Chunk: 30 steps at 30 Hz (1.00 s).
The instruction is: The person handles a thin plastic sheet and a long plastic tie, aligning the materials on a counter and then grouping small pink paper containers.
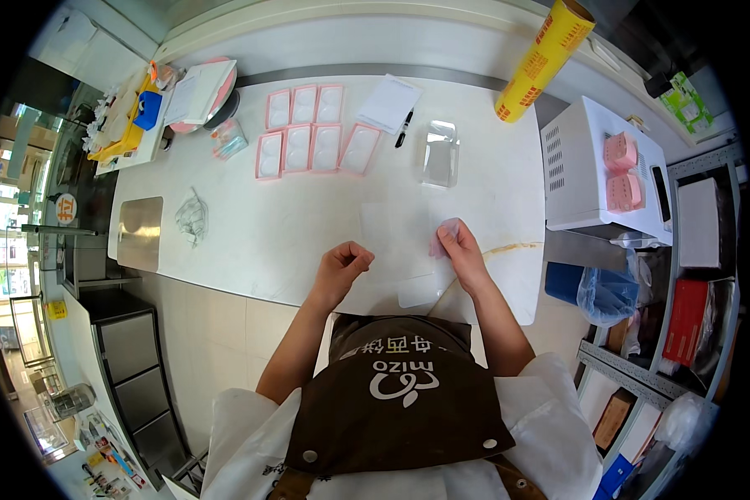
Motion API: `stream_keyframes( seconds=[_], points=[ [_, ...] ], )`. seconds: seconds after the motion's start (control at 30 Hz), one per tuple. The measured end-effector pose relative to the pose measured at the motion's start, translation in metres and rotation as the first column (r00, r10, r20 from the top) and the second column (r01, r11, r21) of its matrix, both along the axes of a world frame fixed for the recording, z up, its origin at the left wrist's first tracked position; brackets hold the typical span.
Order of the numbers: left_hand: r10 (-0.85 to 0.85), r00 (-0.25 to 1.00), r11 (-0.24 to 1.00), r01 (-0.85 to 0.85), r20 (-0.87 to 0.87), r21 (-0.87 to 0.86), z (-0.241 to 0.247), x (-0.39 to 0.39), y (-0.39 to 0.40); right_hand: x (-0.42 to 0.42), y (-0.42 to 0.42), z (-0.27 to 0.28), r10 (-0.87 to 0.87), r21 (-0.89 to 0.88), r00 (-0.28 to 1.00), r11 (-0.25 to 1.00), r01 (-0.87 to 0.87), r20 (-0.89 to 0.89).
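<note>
My right hand (461,249) is closed on a thin, pinkish piece of film or cloth (439,242) over the white table (275,250). To its left, my left hand (345,270) has its fingers curled, thumb against the fingertips; whether something thin is between them cannot be told. Clear, flat sheets (416,291) lie on the table between and below the hands. Beyond them are a clear plastic tray (440,155), a black marker pen (404,129), sheets of paper (390,104) and several pink-edged boxes (311,146) with round shapes inside, set in two rows.
A crumpled clear bag (192,217) and a metal plate (140,234) lie at the left. A yellow roll (540,65) stands at the back right, near a white appliance (590,169) bearing pink packets (622,172). A blue bin (564,281) and metal shelving are further right.
</note>
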<state>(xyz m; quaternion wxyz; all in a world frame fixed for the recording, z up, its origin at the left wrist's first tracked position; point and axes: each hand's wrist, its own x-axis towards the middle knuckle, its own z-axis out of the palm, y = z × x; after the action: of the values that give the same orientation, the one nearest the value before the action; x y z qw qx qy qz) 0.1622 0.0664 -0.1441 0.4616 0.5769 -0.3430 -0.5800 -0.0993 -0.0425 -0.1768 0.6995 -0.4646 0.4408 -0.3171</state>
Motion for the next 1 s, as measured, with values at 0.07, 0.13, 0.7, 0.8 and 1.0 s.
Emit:
stream_keyframes(
  seconds=[0.07, 0.13, 0.7, 0.8, 1.0],
  points=[
    [-0.041, 0.993, 0.996, 0.032, -0.114, -0.082, 0.003, 0.006, 0.004, 0.002, 0.001, 0.009, 0.027, 0.017, 0.996, 0.999, -0.028, 0.085],
    [-0.096, 0.966, 0.985, 0.057, -0.242, -0.163, 0.013, 0.005, 0.003, 0.003, 0.001, 0.020, 0.047, 0.032, 0.986, 0.998, -0.053, 0.163],
    [-0.014, 1.000, 0.999, 0.014, -0.005, -0.037, 0.081, 0.000, -0.013, 0.000, 0.004, 0.052, -0.014, 0.076, 0.987, 0.997, 0.002, 0.157],
    [0.165, 0.957, 0.986, -0.163, 0.239, -0.031, 0.077, 0.014, -0.014, -0.002, 0.001, 0.041, -0.139, 0.125, 0.989, 0.983, 0.133, 0.044],
    [0.385, 0.826, 0.923, -0.350, 0.411, -0.161, 0.085, 0.042, -0.006, -0.036, 0.006, -0.041, -0.099, 0.174, 0.983, 0.976, 0.127, -0.157]
  ],
)
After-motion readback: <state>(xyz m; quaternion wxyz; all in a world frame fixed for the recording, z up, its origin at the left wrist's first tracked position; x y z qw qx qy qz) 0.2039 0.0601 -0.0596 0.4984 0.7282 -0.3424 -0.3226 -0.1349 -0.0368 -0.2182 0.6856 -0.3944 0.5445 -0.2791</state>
